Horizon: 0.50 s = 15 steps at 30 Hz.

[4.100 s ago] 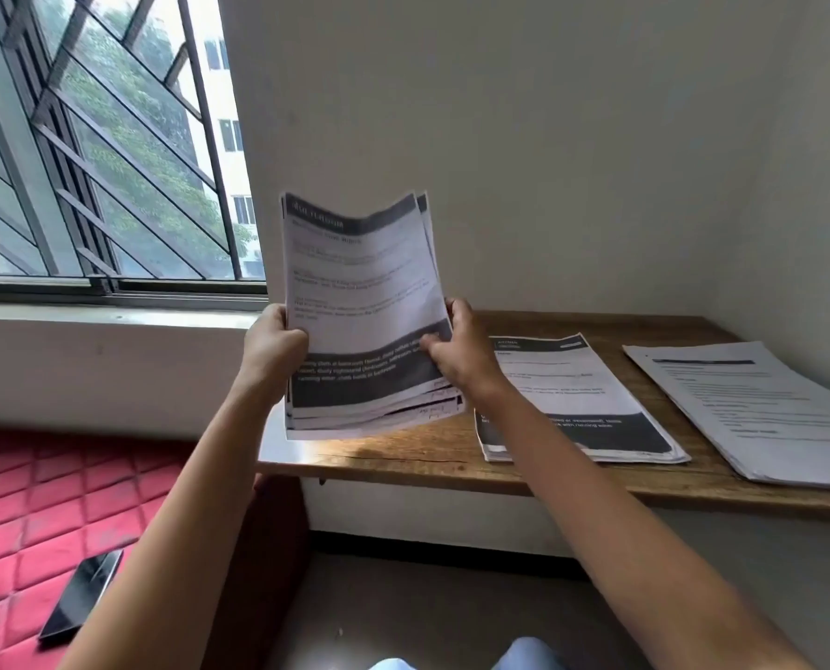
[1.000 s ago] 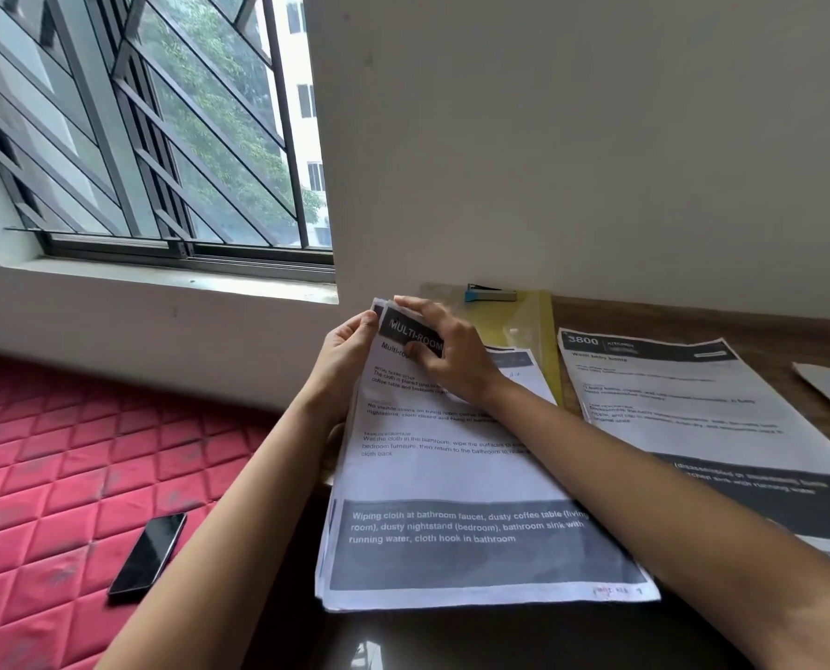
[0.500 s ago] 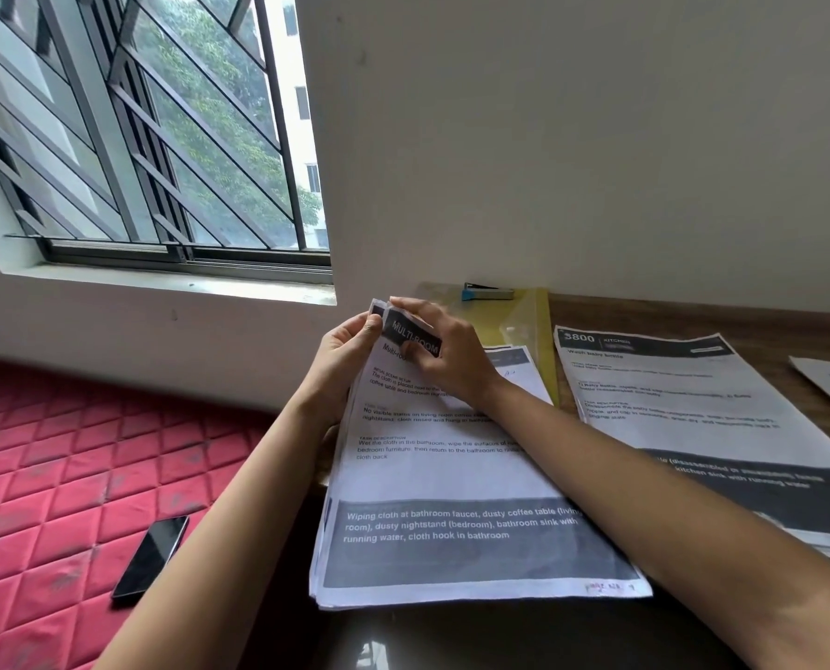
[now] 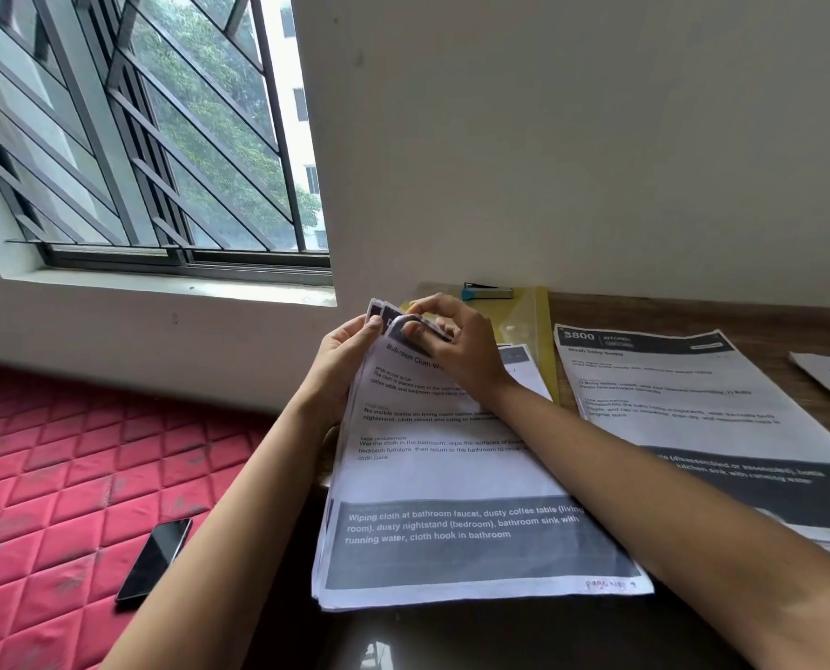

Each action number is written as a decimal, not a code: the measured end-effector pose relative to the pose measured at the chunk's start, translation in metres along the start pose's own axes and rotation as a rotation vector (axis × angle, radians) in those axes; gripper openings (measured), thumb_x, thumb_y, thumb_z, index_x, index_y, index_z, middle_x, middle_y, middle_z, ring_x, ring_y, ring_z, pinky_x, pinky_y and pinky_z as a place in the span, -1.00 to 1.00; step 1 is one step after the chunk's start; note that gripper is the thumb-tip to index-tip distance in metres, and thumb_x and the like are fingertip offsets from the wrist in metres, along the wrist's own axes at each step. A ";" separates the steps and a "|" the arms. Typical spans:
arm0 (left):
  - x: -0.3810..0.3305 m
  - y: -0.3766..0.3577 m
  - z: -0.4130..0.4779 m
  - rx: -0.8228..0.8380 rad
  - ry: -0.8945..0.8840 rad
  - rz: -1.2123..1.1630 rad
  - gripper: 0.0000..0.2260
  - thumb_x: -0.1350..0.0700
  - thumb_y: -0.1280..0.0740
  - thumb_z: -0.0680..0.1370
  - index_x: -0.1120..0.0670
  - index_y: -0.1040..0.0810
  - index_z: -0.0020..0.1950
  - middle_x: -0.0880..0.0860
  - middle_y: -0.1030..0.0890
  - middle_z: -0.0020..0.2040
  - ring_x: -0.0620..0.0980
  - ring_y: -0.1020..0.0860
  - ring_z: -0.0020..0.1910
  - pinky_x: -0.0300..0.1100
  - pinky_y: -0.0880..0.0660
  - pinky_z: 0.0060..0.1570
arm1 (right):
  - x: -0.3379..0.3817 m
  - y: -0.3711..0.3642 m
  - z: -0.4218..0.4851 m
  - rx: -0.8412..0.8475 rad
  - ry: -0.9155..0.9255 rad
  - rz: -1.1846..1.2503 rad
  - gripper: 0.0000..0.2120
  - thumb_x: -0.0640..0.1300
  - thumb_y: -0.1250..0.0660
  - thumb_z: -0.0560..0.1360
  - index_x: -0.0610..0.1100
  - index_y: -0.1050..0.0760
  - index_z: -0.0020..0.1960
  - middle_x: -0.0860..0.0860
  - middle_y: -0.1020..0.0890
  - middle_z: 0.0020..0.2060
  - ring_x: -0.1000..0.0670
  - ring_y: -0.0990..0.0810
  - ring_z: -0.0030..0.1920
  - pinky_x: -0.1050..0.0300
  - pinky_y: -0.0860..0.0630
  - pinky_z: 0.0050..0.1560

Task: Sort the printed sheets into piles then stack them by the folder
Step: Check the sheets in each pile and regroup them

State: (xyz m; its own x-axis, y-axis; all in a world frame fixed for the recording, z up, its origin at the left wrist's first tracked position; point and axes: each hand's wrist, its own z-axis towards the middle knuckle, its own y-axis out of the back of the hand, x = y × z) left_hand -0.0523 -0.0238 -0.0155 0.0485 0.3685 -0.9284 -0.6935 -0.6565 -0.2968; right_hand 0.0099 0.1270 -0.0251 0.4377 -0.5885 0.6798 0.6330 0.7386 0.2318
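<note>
A: Where's the multi-room stack (image 4: 322, 568)?
B: Overlapping the near edge of the yellow folder (image 4: 524, 312). Left hand (image 4: 340, 367) grips its far corner; right hand (image 4: 459, 353) pinches the top sheet (image 4: 451, 476), curling it.
A: Peel just one.

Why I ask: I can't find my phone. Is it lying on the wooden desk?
No, the black phone lies on the red quilted surface, to the left of the desk.
</note>
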 end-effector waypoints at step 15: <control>-0.002 -0.004 -0.002 0.017 -0.001 0.010 -0.81 0.17 -0.18 0.64 0.17 -0.57 0.08 0.10 -0.66 -0.27 -0.03 -0.61 -0.38 -0.21 -0.58 -0.33 | 0.000 -0.009 0.010 -0.007 -0.080 0.167 -0.93 -0.20 -0.45 0.43 -0.06 -0.60 -0.12 -0.02 -0.66 -0.17 0.01 -0.62 -0.16 0.01 -0.62 -0.14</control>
State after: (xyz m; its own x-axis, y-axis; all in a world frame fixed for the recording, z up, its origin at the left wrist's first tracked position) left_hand -0.0482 -0.0233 -0.0127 0.0405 0.3627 -0.9310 -0.7057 -0.6492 -0.2836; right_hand -0.0020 0.1239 -0.0196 0.4852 -0.4296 0.7616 0.5606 0.8212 0.1061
